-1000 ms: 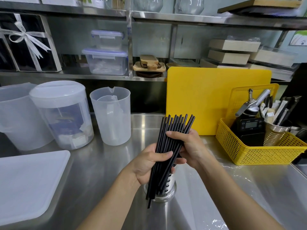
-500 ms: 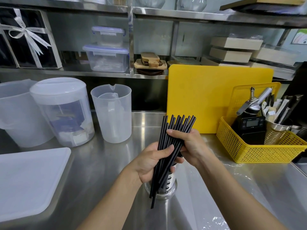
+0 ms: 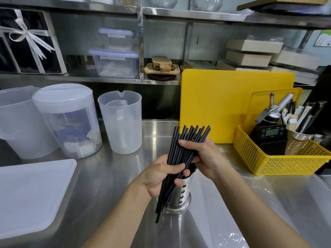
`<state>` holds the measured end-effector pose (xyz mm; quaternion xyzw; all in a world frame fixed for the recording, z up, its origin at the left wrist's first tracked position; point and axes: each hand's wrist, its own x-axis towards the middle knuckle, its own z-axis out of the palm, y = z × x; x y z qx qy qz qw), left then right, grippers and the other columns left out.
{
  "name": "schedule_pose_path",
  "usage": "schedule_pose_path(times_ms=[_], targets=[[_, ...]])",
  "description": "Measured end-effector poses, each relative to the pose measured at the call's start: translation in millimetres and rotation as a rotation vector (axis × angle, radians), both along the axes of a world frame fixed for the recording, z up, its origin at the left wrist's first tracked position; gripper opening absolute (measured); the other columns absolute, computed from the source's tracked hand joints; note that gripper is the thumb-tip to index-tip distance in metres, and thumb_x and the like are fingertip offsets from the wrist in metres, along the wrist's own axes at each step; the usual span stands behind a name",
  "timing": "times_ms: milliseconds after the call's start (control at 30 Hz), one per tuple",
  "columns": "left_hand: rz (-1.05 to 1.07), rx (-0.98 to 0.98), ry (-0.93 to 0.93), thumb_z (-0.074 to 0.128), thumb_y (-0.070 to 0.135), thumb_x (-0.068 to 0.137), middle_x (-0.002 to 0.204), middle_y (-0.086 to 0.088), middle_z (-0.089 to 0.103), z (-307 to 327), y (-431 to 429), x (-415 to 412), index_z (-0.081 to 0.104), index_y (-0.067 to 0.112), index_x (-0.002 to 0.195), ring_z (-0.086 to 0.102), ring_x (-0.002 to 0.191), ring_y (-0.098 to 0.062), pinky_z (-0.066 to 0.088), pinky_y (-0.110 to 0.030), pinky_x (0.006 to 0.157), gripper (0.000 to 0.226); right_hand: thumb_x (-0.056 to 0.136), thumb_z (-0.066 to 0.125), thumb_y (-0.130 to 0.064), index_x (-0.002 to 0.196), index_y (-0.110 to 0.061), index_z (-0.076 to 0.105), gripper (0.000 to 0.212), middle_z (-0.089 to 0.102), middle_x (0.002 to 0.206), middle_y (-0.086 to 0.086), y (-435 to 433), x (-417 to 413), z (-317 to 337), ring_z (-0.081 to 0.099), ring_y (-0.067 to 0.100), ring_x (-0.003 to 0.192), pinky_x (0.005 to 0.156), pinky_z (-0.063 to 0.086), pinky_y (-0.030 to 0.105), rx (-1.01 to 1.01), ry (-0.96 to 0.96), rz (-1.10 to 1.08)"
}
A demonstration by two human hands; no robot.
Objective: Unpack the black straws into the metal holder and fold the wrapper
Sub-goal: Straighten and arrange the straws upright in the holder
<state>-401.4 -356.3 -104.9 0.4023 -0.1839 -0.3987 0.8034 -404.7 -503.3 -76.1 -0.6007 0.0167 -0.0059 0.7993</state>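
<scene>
The left hand (image 3: 159, 176) is closed around the middle of a bunch of black straws (image 3: 180, 158). The right hand (image 3: 202, 156) grips the same bunch higher up, with its fingers curled over the front. The straws are thin, long and straight, and they lean to the right at the top. Their low ends hang in front of the metal holder (image 3: 179, 199), outside it. The holder is a shiny round cup with small holes in its side. It stands on the smooth steel counter (image 3: 111, 176). A yellow basket (image 3: 268, 158) full of little holes sits to the right, holding a black timer (image 3: 270, 133) and a metal cup (image 3: 297, 142) with tools. Clear plastic jugs (image 3: 123, 122) stand to the left.
</scene>
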Motion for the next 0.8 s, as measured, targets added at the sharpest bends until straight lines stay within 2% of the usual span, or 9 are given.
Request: schedule_pose_path(times_ms=[100, 200, 267, 367, 433, 533, 600, 700, 800], targets=[[-0.022, 0.002, 0.008, 0.050, -0.007, 0.082, 0.112, -0.008, 0.067, -1, 4, 1, 0.054, 0.002, 0.115, 0.055, 0.067, -0.011, 0.041, -0.016, 0.044, 0.035, 0.078, 0.067, -0.020, 0.093, -0.004, 0.064, 0.022, 0.068, 0.084, 0.009, -11, 4, 8, 0.065, 0.026, 0.082, 0.074, 0.053, 0.039, 0.030, 0.000, 0.050], [-0.046, 0.015, 0.000, 0.049, -0.007, 0.082, 0.124, -0.010, 0.062, -3, 7, 2, 0.053, 0.003, 0.122, 0.057, 0.068, -0.010, 0.042, -0.016, 0.046, 0.041, 0.080, 0.064, -0.023, 0.097, -0.008, 0.065, 0.022, 0.068, 0.087, 0.003, -26, 9, 21, 0.063, 0.019, 0.083, 0.075, 0.050, 0.034, -0.028, -0.009, -0.014], [-0.056, 0.023, -0.004, 0.050, -0.006, 0.083, 0.126, -0.010, 0.061, -4, 7, 1, 0.052, 0.004, 0.123, 0.057, 0.070, -0.010, 0.043, -0.016, 0.046, 0.042, 0.079, 0.066, -0.022, 0.096, -0.011, 0.069, 0.021, 0.069, 0.091, 0.004, -34, 11, 31, 0.062, 0.017, 0.087, 0.077, 0.048, 0.033, -0.234, -0.042, -0.049], [-0.066, 0.034, -0.008, 0.051, -0.006, 0.082, 0.124, -0.009, 0.063, -3, 7, 0, 0.054, 0.005, 0.122, 0.058, 0.070, -0.011, 0.043, -0.016, 0.046, 0.041, 0.079, 0.068, -0.028, 0.087, -0.014, 0.073, 0.016, 0.072, 0.084, -0.006, -40, 12, 44, 0.061, 0.006, 0.079, 0.075, 0.042, 0.028, -0.597, -0.072, 0.038], [-0.073, 0.049, -0.018, 0.051, -0.006, 0.081, 0.121, -0.009, 0.065, -2, 7, -1, 0.057, 0.006, 0.117, 0.059, 0.071, -0.011, 0.043, -0.017, 0.046, 0.038, 0.079, 0.070, -0.027, 0.083, -0.011, 0.074, 0.017, 0.071, 0.081, -0.003, -42, 13, 50, 0.059, 0.009, 0.077, 0.076, 0.040, 0.030, -0.711, -0.058, 0.117], [-0.064, 0.078, -0.058, 0.052, -0.005, 0.080, 0.117, -0.008, 0.067, 0, 6, -3, 0.066, 0.011, 0.107, 0.061, 0.072, -0.012, 0.044, -0.017, 0.047, 0.034, 0.078, 0.071, -0.015, 0.073, -0.012, 0.072, 0.006, 0.070, 0.086, -0.001, -43, 15, 55, 0.061, 0.011, 0.085, 0.078, 0.040, 0.027, -0.736, -0.063, 0.167], [-0.056, 0.093, -0.092, 0.053, -0.004, 0.080, 0.118, -0.008, 0.066, 2, 6, -4, 0.068, 0.013, 0.106, 0.062, 0.075, -0.011, 0.045, -0.018, 0.048, 0.034, 0.078, 0.069, -0.007, 0.068, -0.011, 0.069, 0.011, 0.068, 0.089, -0.001, -43, 16, 56, 0.059, 0.010, 0.090, 0.078, 0.037, 0.025, -0.679, -0.077, 0.145], [-0.049, 0.103, -0.113, 0.055, -0.003, 0.080, 0.120, -0.009, 0.065, 2, 8, -4, 0.066, 0.012, 0.108, 0.062, 0.076, -0.012, 0.046, -0.018, 0.049, 0.034, 0.082, 0.063, -0.007, 0.068, -0.015, 0.066, 0.016, 0.066, 0.088, -0.003, -43, 18, 55, 0.056, 0.012, 0.094, 0.080, 0.035, 0.025, -0.521, -0.092, -0.029], [-0.052, 0.107, -0.104, 0.055, -0.003, 0.080, 0.121, -0.012, 0.064, 1, 11, -3, 0.065, 0.010, 0.110, 0.060, 0.077, -0.012, 0.046, -0.019, 0.049, 0.034, 0.087, 0.057, -0.011, 0.070, -0.017, 0.061, 0.018, 0.063, 0.083, -0.003, -42, 18, 54, 0.053, 0.007, 0.085, 0.073, 0.034, 0.020, -0.612, -0.112, -0.138]])
